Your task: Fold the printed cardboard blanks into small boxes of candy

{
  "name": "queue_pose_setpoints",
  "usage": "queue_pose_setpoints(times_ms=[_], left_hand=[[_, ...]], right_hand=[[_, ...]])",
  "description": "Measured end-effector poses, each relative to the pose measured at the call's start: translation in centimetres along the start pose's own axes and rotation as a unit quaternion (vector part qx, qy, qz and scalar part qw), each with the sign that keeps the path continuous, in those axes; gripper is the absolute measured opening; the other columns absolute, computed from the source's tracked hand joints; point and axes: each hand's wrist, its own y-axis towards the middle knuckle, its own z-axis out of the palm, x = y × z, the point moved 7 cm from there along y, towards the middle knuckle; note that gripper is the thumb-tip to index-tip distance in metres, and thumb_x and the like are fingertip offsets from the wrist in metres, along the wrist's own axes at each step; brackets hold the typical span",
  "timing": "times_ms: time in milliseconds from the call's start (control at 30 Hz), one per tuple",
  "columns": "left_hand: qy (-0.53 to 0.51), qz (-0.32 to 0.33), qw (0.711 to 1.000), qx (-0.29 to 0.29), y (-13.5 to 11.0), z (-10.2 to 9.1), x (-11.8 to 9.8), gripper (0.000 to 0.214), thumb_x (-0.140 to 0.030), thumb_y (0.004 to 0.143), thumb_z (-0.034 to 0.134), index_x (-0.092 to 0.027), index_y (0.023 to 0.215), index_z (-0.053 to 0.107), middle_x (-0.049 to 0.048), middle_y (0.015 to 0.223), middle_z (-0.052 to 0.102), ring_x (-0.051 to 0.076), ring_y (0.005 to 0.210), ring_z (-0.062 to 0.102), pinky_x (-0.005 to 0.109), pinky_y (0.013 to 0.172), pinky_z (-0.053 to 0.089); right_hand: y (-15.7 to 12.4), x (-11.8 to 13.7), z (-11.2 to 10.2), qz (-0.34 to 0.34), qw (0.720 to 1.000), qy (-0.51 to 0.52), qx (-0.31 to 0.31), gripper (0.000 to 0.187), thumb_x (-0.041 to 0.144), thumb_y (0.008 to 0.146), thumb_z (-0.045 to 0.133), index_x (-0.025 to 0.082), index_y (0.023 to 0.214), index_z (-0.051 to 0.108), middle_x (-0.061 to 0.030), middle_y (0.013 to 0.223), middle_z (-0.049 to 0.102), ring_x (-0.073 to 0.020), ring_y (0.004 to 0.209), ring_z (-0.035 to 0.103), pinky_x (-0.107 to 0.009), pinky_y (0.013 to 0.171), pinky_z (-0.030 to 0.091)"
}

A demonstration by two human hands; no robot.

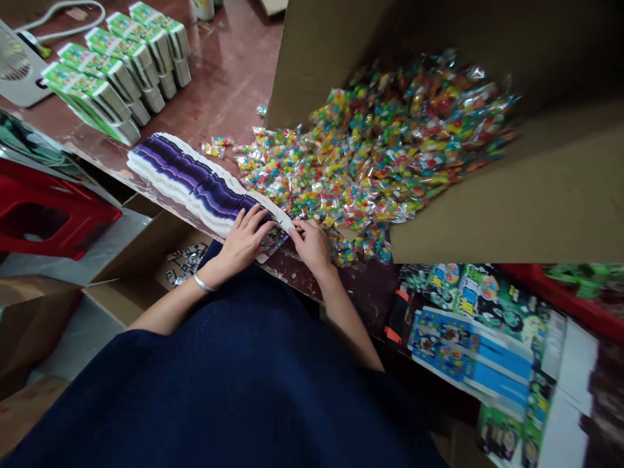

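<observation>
A long fanned row of flat purple-and-white printed cartons (pixel 195 179) lies along the table's near edge. My left hand (pixel 246 239) rests on its near end with the fingers stretched out over the top carton (pixel 275 242), whose colourful printed face shows below the fingers. At the white end flap of that carton, my right hand (pixel 312 246) has its thumb and fingers closed on the edge. Right beside the hands spreads a big heap of small clear packets of multicoloured candy (pixel 351 162), spilling from a cardboard box lying on its side (pixel 487 221).
Banded stacks of green-and-white cartons (pixel 117 65) stand at the back left near a white fan (pixel 22 65). Below the table edge sits an open cardboard box (pixel 131 286) with small packets inside. A red stool (pixel 53 208) is at left; blue flat cartons (pixel 468 354) lie at right.
</observation>
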Motion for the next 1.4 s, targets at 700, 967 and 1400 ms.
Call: queue_pose_setpoints(times_ms=[700,967,1400], left_hand=[[-0.705,-0.161,0.671,0.166,0.7,-1.5,-2.8,0.041,-0.046,0.081,0.087,-0.02,0.11,0.071,0.013,0.108,0.079,0.023,0.094,0.077,0.036,0.083,0.063],[-0.701,-0.19,0.673,0.138,0.4,-1.2,-2.0,0.048,-0.045,0.078,0.09,-0.019,0.116,0.078,0.0125,0.106,0.081,0.021,0.087,0.077,0.03,0.073,0.062],[-0.598,-0.259,0.756,-0.069,0.0,-1.4,-0.5,0.035,-0.047,0.08,0.088,-0.017,0.094,0.078,0.0015,0.08,0.074,0.013,0.068,0.063,0.025,0.066,0.056]], right_hand=[[-3.8,6.2,-6.6,-0.066,0.952,0.285,-0.093,0.026,0.043,0.098,0.07,0.031,0.121,0.073,-0.005,0.113,0.074,-0.0153,0.08,0.073,-0.032,0.073,0.065],[-4.3,7.0,-4.2,-0.099,0.964,0.236,0.067,0.037,0.046,0.094,0.075,0.028,0.125,0.066,0.0073,0.068,0.059,-0.0127,0.06,0.057,-0.028,0.062,0.052],[-4.0,5.3,-2.2,0.011,0.948,0.316,-0.032,0.032,0.056,0.088,0.076,0.026,0.099,0.07,-0.0015,0.091,0.075,-0.0186,0.079,0.071,-0.032,0.072,0.06]])
